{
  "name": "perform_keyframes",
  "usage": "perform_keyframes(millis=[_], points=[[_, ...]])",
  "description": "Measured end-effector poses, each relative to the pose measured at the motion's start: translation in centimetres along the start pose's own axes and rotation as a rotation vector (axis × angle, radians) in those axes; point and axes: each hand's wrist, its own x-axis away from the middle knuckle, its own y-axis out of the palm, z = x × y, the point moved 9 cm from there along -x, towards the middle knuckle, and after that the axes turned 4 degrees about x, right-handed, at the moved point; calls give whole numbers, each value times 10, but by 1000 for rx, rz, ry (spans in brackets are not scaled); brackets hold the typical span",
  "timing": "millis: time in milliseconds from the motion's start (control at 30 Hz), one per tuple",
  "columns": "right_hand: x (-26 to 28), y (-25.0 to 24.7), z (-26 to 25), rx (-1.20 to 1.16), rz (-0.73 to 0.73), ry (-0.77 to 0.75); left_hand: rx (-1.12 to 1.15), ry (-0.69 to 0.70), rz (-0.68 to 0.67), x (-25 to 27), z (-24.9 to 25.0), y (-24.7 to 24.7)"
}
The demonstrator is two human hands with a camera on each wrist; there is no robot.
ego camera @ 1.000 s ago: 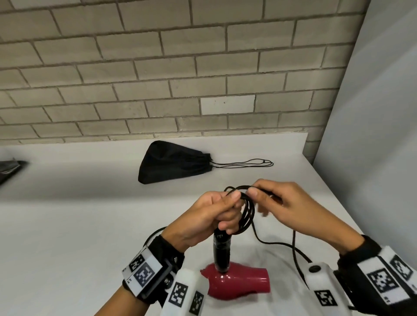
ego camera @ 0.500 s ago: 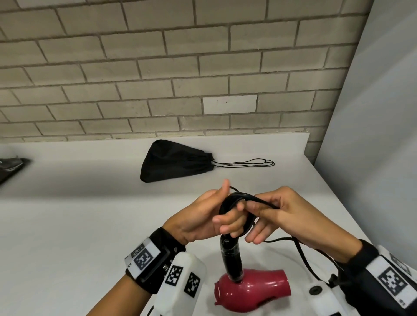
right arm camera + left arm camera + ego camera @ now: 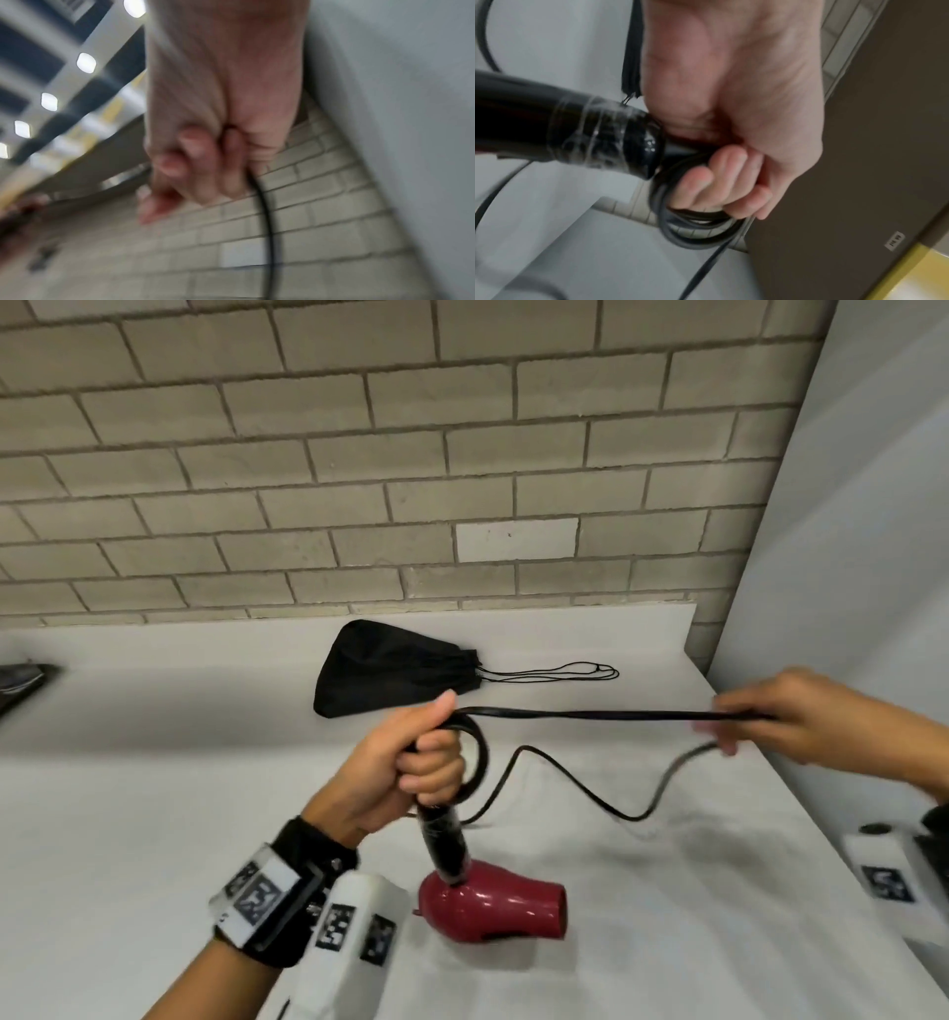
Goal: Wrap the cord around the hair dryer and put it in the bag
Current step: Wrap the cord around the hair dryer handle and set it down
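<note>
Wrapping underway: left hand (image 3: 411,773) fingers grip the hair dryer (image 3: 493,906) handle and coiled cord (image 3: 590,714); right hand (image 3: 801,716) fingers pinch the taut length. Slack remains; bag (image 3: 390,667), beyond the fingers on the table (image 3: 154,814), lies unfilled.

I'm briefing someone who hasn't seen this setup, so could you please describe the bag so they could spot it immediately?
On the white table, look towards the brick wall. The bag lies flat there, beyond both hands: black fabric, its thin drawstrings trailing right, unlike the red hair dryer.
</note>
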Motion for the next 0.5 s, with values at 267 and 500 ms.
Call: perform_keyframes(millis=[267, 500], points=[[14, -111, 164, 455, 364, 236, -233, -56, -10, 0, 10, 7], [14, -29, 151, 379, 121, 440, -200, -19, 18, 0, 14, 2]])
